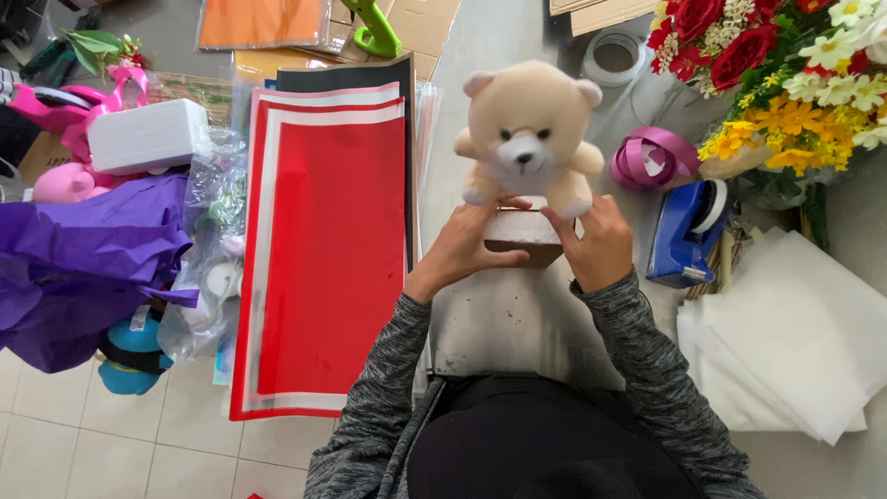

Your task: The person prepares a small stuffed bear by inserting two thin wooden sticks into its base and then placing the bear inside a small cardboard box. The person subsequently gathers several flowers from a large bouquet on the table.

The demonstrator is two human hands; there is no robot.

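Cream teddy bear (528, 137) upright on small block (523, 229) | left hand (465, 248) and right hand (598, 242) fingers clasping block beneath bear | likely soft, light; steady by base | red sheets (328, 249) left of bear

red sheets (328, 249) left, tape dispenser (686, 236) right

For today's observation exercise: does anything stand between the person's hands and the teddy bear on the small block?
Nothing visible does. The left hand and right hand already grip the block, fingertips reaching the teddy bear seated on it.
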